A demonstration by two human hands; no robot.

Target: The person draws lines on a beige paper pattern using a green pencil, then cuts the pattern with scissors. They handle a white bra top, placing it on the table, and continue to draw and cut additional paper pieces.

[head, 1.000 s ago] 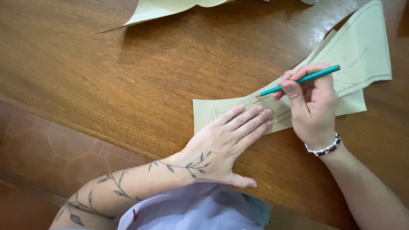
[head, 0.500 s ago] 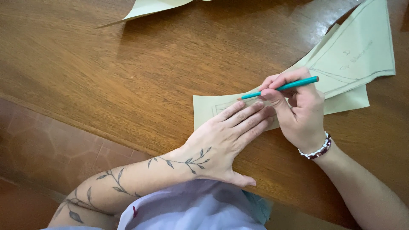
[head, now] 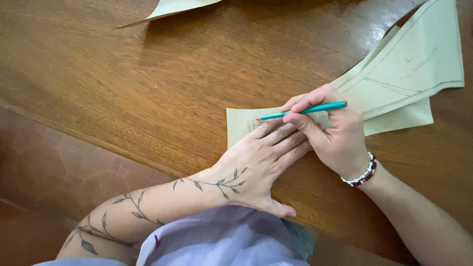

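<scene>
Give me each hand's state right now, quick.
Left hand: open, flat, pressing the pale green paper piece on the wooden table.
Right hand: closed in a grip on the teal pencil, tip at the paper.

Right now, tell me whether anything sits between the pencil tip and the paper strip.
Nothing visible does. The right hand holds the teal pencil with its tip at the pale paper strip; the left hand lies flat beside it, pinning the strip to the wooden table.

Soft warm daylight, mild glare on the table (head: 148,74), sharp focus.
</scene>
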